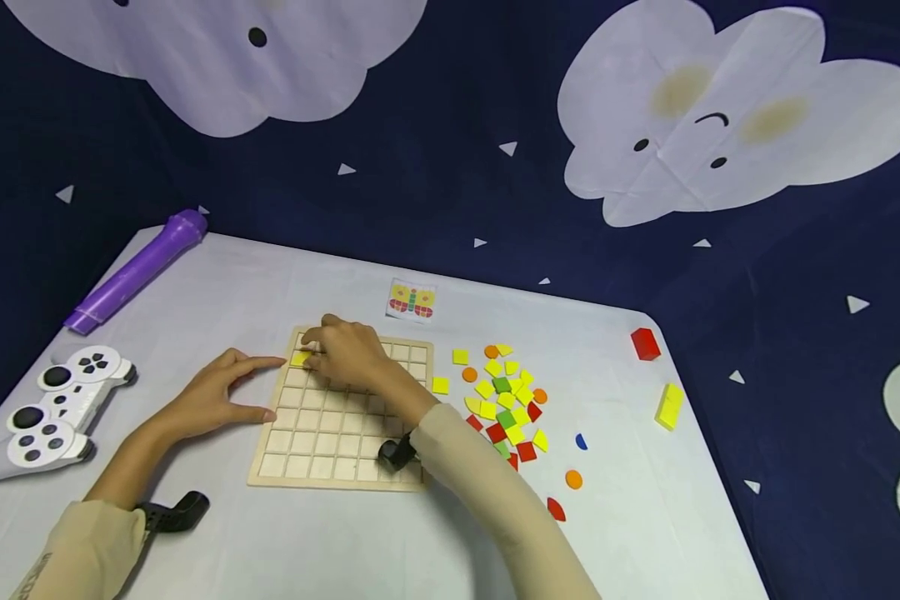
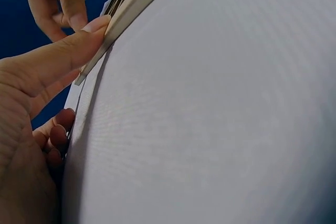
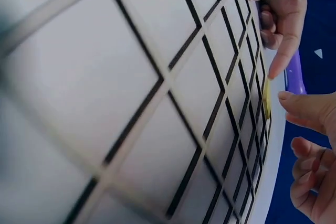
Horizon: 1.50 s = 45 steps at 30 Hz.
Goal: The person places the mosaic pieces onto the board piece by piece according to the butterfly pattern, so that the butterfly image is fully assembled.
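Observation:
A square wooden grid board (image 1: 330,421) lies on the table, and a yellow square tile (image 1: 300,358) sits in its upper left part. Above that part hovers my right hand (image 1: 348,354), thumb and fingertips close by the tile. Nothing shows between the fingers; in the right wrist view the thumb (image 3: 294,100) is a little apart from the yellow tile (image 3: 266,98). My left hand (image 1: 206,392) touches the board's left edge with spread thumb and forefinger. In the left wrist view its thumb (image 2: 79,45) rests on the wooden rim (image 2: 131,17).
Several coloured pieces (image 1: 506,396) lie scattered right of the board. A butterfly picture card (image 1: 411,301) is behind it. At the left are a white game controller (image 1: 60,417) and a purple tube-like object (image 1: 138,271). Red (image 1: 645,343) and yellow (image 1: 669,407) blocks stand near the right edge.

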Available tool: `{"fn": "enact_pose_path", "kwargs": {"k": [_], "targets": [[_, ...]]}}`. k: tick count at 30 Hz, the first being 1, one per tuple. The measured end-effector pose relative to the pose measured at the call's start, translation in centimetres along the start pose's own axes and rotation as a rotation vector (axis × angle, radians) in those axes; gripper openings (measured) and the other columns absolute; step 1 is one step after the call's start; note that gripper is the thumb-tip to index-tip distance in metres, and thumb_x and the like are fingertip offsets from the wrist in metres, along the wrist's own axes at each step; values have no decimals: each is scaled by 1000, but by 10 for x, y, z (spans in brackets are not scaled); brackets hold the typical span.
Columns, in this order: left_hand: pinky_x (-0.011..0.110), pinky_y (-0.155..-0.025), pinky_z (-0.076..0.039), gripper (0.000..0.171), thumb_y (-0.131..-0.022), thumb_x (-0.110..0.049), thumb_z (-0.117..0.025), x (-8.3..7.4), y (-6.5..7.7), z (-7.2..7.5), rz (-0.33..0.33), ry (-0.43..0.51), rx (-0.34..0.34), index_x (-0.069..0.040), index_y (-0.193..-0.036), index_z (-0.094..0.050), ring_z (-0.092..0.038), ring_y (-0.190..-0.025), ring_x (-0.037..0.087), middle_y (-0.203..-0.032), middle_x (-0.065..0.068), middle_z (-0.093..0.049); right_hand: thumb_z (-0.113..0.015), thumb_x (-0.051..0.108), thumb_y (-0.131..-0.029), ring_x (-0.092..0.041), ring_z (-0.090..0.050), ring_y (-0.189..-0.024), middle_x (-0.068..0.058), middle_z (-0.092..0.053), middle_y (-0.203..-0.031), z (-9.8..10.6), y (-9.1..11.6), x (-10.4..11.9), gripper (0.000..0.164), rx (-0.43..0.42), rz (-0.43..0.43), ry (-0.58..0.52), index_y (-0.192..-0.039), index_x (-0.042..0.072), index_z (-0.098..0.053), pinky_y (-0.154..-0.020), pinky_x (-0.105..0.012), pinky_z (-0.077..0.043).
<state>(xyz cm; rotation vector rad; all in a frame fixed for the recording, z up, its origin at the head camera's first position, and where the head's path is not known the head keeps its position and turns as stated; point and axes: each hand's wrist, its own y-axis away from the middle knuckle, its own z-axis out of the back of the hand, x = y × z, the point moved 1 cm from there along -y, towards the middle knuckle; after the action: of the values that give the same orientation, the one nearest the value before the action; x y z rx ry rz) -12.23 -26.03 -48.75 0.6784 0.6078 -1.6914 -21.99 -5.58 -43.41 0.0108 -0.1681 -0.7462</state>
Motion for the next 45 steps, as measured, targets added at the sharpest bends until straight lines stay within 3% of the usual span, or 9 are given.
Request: {"fn": "enact_pose_path", "kwargs": {"k": [6,15,22,30,45], "targets": [[33,-76,-32,80,-71,-38,-88,3,1,-1,31,-11,8,-13,-140,-56,-37,-87,19,-96,7,-43,-67,36,-95,-5,-53,-67,2,-62,-103,2,20,-20,33,-56,3,-57,-124,21,-70,-57,-15,-42],[31,-73,-31,80,-71,-38,-88,5,4,-2,32,-13,-3,-13,-140,-56,-35,-86,17,-95,6,-42,-74,35,-89,-9,-53,-67,-2,-64,-102,5,57,-74,36,-120,-62,-79,-119,16,-72,-59,-19,-44],[31,-74,-31,80,-71,-38,-88,4,3,-2,28,-11,-3,-13,-140,-56,-35,-86,17,-95,6,-42,-79,33,-85,-12,-53,-71,-2,-62,-97,10,89,-112,37,-151,-159,-164,-117,15,-73,-62,-26,-44],[31,-74,-31,80,-71,-39,-88,3,2,-3,24,-16,-3,-14,-140,-56,-35,-86,17,-94,6,-41,-81,34,-82,-14,-52,-73,-2,-61,-96,9,119,-139,41,-117,-273,-167,-117,15,-73,-66,-31,-46],[29,-73,-30,79,-71,-39,-88,3,2,-3,7,-23,-14,-13,-139,-57,-35,-84,15,-91,5,-41,-78,33,-84,-16,-53,-74,-2,-62,-94,5,135,-170,33,-138,-339,-184,-112,15,-75,-66,-32,-45]]}}
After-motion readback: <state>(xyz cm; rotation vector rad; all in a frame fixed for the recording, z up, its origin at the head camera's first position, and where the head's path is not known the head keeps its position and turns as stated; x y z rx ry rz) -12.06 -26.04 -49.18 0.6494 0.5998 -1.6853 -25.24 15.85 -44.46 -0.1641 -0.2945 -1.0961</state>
